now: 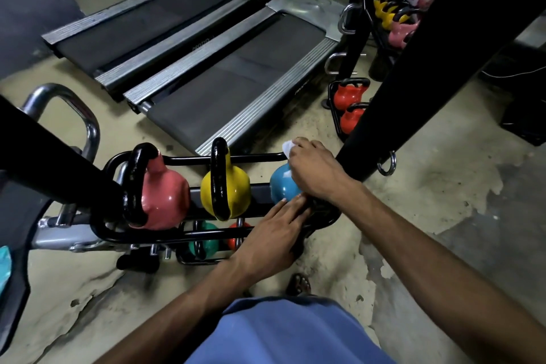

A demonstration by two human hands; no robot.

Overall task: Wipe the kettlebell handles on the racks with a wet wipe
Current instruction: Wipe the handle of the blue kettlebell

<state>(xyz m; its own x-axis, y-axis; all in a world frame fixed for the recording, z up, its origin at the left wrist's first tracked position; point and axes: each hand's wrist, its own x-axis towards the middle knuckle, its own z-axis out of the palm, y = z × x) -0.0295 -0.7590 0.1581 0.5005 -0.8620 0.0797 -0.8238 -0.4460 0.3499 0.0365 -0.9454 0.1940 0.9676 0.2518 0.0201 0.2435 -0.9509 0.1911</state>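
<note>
A black rack [206,160] holds a pink kettlebell [167,201], a yellow kettlebell [233,186] and a blue kettlebell [282,185] on its top tier, each with a black handle. My right hand [316,171] grips a white wet wipe [288,147] over the blue kettlebell's handle, which it hides. My left hand [276,230] lies flat with straight fingers against the blue kettlebell's lower side and the rack's right end. A green kettlebell [206,241] and a red kettlebell [236,236] sit on the lower tier.
Two treadmills [230,68] lie on the floor behind the rack. A thick black post [413,68] rises just right of my right hand. A second rack with red kettlebells [350,94] stands beyond it. A mirror at top right reflects yellow and pink kettlebells [390,18]. Chrome handles [88,124] stand at left.
</note>
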